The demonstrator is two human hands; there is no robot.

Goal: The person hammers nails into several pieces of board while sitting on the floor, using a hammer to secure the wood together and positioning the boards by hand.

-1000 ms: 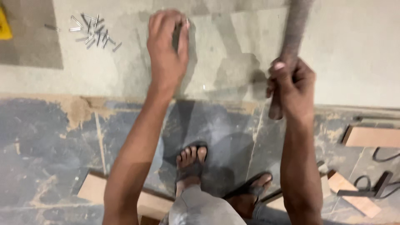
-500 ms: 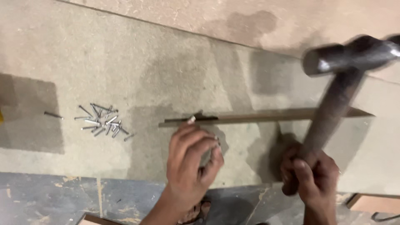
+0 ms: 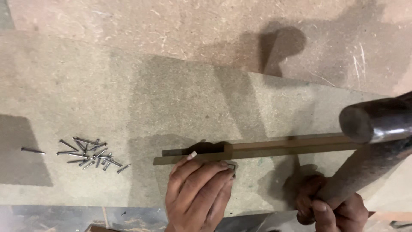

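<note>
Left hand [image 3: 198, 193] pinches a nail [image 3: 232, 166] against the thin wooden strip [image 3: 274, 148] lying on the fibreboard sheet [image 3: 128, 99]. Right hand [image 3: 332, 210] clenches the hammer [image 3: 371, 141] handle, head raised above the strip's right end. Loose nails [image 3: 91, 155] lie scattered to the left.

There is no package, no label, no sign and no screen in this view. Nothing here carries print or writing of any kind.
</note>
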